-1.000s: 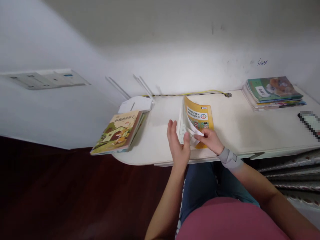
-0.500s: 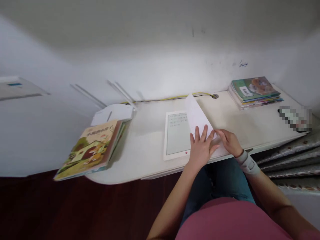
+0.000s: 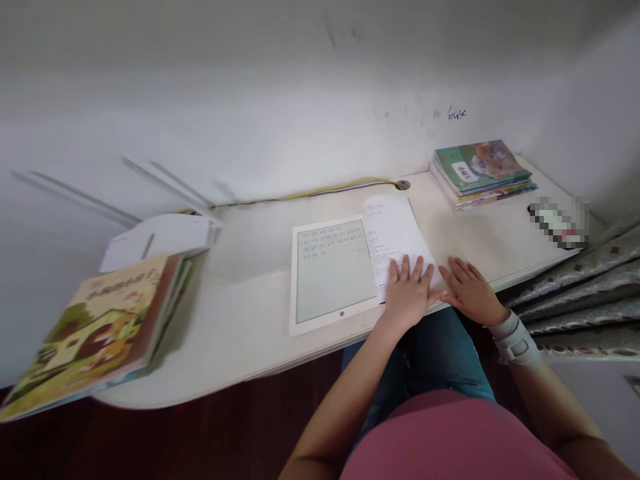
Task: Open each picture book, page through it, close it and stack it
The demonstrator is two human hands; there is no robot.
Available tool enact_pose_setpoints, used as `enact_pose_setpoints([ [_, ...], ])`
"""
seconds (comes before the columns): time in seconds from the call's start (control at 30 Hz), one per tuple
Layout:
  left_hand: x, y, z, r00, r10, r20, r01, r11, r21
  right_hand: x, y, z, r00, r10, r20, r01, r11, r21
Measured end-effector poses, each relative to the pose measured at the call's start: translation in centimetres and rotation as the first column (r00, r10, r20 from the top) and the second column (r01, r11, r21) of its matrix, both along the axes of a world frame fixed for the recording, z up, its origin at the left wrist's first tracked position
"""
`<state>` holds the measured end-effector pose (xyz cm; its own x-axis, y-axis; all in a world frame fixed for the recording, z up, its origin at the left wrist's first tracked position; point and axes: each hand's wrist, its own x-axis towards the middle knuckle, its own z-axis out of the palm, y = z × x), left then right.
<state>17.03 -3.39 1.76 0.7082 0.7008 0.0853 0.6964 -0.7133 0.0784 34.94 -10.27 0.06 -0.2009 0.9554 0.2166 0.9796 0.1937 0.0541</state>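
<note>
Both hands are held open and flat, and nothing is gripped by either. The left hand (image 3: 409,295) is laid palm-down on the lower part of a white printed sheet (image 3: 395,233), with the fingers spread. The right hand (image 3: 470,291) is laid flat on a white desk (image 3: 240,320), just beside the sheet's lower right corner, and whether the sheet is touched by its fingertips cannot be told. A grey wrist brace (image 3: 515,343) is worn on the right wrist. The sheet is placed at 12 o'clock from the hands, its left edge overlapping the right side of a white-framed tablet (image 3: 333,270), on whose pale screen lines of small characters are shown; the tablet is set at 10 o'clock from the hands. A stack of illustrated books (image 3: 480,175) is placed against the wall at 1 o'clock, and a pixelated object (image 3: 555,223) is lying near the desk's right end at 2 o'clock. A thick picture book (image 3: 95,333) is lying at the desk's left end at 9 o'clock, overhanging the edge, with a white object (image 3: 160,237) of unclear kind just behind it. A yellow-and-black cable (image 3: 310,193) is run along the back of the desk to a round grommet (image 3: 403,185).
</note>
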Motion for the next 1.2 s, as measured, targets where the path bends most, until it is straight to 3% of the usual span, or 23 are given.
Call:
enact_pose_setpoints([
  [0.3,0.6,0.0,-0.4,0.997,0.052,0.059,-0.054,0.998,0.026,0.5,0.2,-0.6,0.998,0.000,-0.067,-0.001,1.000,-0.007],
  [1.2,0.8,-1.8,0.3,0.999,0.010,0.040,-0.008,0.999,-0.054,0.1,0.0,-0.9,0.998,-0.031,-0.063,0.035,0.997,0.067],
])
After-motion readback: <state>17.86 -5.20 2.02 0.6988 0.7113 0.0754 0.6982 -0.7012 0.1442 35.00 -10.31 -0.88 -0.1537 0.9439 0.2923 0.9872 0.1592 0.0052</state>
